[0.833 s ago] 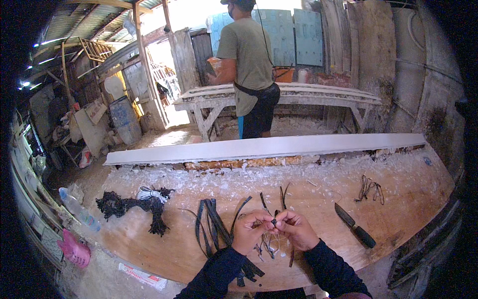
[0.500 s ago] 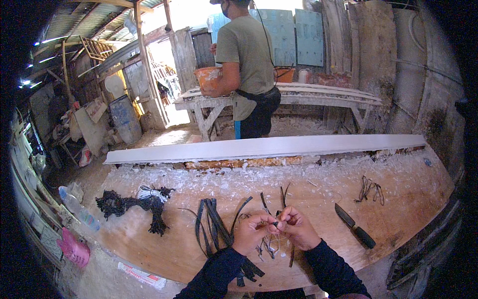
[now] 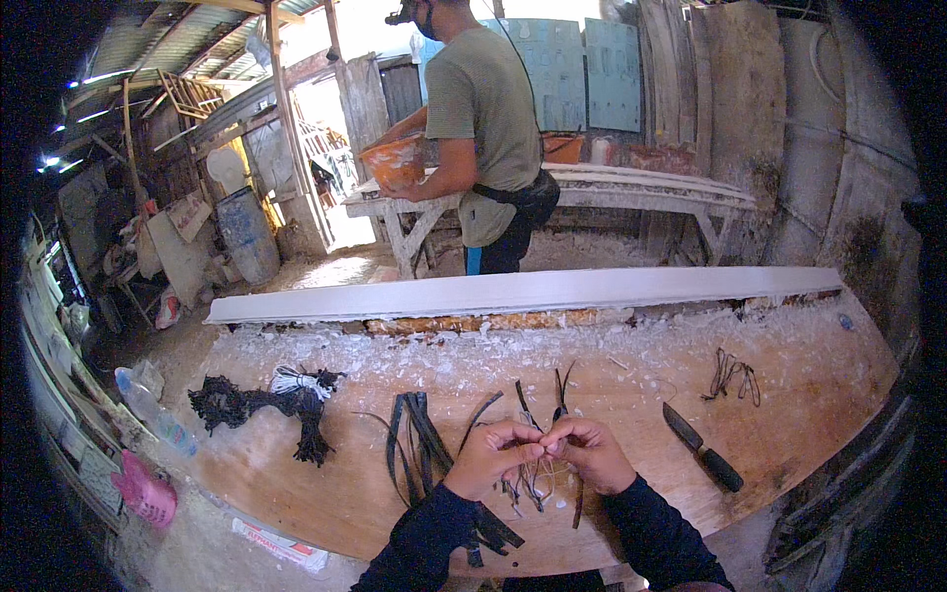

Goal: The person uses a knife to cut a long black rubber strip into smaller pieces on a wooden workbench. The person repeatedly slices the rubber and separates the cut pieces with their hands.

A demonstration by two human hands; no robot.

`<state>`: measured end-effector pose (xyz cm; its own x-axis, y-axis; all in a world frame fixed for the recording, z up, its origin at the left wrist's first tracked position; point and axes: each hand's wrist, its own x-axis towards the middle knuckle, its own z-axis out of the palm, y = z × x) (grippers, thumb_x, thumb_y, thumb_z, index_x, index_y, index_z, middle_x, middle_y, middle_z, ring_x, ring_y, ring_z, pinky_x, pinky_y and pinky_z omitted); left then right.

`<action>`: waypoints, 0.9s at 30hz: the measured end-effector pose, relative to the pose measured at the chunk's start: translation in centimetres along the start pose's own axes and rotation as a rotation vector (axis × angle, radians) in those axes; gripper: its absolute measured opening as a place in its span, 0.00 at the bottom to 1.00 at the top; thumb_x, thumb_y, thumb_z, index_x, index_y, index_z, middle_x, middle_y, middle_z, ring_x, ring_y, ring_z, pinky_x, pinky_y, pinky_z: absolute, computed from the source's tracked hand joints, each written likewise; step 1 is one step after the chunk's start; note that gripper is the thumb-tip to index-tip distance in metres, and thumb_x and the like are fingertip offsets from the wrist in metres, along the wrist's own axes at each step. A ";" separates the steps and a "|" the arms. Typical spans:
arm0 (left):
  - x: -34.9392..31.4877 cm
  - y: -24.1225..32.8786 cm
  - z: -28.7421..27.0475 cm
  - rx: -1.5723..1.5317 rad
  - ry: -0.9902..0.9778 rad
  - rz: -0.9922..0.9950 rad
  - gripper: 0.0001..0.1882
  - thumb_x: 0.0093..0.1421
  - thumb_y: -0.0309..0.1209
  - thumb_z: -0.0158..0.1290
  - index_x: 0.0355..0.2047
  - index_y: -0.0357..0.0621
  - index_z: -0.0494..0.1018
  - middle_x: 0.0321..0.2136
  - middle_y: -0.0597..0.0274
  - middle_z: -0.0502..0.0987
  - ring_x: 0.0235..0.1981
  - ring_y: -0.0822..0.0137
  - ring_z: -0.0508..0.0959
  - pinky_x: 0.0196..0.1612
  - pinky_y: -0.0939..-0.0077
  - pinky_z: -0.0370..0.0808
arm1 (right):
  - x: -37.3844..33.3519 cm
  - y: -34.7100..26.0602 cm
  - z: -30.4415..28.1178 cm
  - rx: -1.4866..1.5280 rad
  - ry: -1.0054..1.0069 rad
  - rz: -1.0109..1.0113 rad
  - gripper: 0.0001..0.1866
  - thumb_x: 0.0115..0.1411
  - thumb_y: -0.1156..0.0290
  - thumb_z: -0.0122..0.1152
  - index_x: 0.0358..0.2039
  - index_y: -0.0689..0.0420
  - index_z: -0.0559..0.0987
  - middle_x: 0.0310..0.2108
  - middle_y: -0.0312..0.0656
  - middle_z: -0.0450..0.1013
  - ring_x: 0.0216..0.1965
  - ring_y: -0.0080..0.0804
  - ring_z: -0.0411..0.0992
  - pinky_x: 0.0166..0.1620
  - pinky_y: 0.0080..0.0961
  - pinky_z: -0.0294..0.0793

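Fingertip to fingertip, my left hand (image 3: pixel 493 460) and my right hand (image 3: pixel 593 456) pinch together above the wooden board. Whatever sits between them is too small and covered to make out. Under and around the fingers lie thin pale strings (image 3: pixel 534 489) and a few dark strips (image 3: pixel 561 391). Long flat black strips (image 3: pixel 422 441) spread beside my left hand, some passing under its wrist. To the right of my right hand rests a knife (image 3: pixel 702 449) with a dark blade and black handle.
Black bundled cords (image 3: pixel 258 403) with a white bundle (image 3: pixel 296 382) lie left. Thin dark loops (image 3: pixel 732 379) lie right. A long white moulding (image 3: pixel 533 291) spans the board's far side. Beyond it, a person (image 3: pixel 483 128) carries an orange bucket (image 3: pixel 397 163) by a whitened bench (image 3: pixel 641 192).
My fingertips have closed closer together, covering the small dark piece that showed between them. Behind the board, the person has leaned left and the bucket has moved left and lower.
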<state>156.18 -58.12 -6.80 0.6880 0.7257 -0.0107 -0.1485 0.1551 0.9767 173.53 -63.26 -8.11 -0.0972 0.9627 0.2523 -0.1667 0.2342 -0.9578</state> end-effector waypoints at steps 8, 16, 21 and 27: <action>0.5 -0.6 0.2 0.032 0.024 0.230 0.03 0.54 0.28 0.52 0.28 0.44 0.71 0.21 0.71 0.73 0.14 0.84 0.62 0.16 0.90 0.55 | 0.1 0.4 0.6 -0.005 0.060 0.024 0.06 0.52 0.73 0.58 0.30 0.59 0.77 0.27 0.34 0.71 0.31 0.21 0.68 0.37 0.18 0.67; 0.9 -1.7 -0.1 0.062 0.134 0.242 0.03 0.55 0.27 0.50 0.29 0.43 0.69 0.23 0.68 0.74 0.18 0.82 0.67 0.19 0.89 0.63 | 0.2 1.1 1.0 -0.127 0.155 -0.055 0.11 0.50 0.73 0.60 0.36 0.58 0.76 0.30 0.35 0.70 0.35 0.22 0.67 0.40 0.18 0.65; 1.3 -2.4 -0.3 0.077 0.104 0.279 0.02 0.56 0.24 0.48 0.30 0.39 0.67 0.25 0.64 0.73 0.23 0.77 0.71 0.24 0.86 0.68 | 0.3 1.0 0.9 -0.253 0.158 -0.093 0.08 0.49 0.73 0.61 0.32 0.58 0.77 0.29 0.35 0.70 0.34 0.23 0.67 0.39 0.18 0.64; 1.5 -2.9 -0.4 0.113 0.166 0.301 0.02 0.55 0.24 0.50 0.28 0.38 0.68 0.24 0.66 0.72 0.23 0.77 0.71 0.25 0.86 0.67 | 0.4 1.2 0.5 -0.191 0.148 -0.052 0.07 0.50 0.73 0.60 0.30 0.59 0.76 0.28 0.35 0.71 0.30 0.22 0.67 0.36 0.17 0.65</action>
<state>157.35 -57.24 -9.74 0.4997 0.8278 0.2550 -0.2409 -0.1500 0.9589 172.76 -62.68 -9.10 0.0535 0.9549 0.2921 0.0219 0.2914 -0.9564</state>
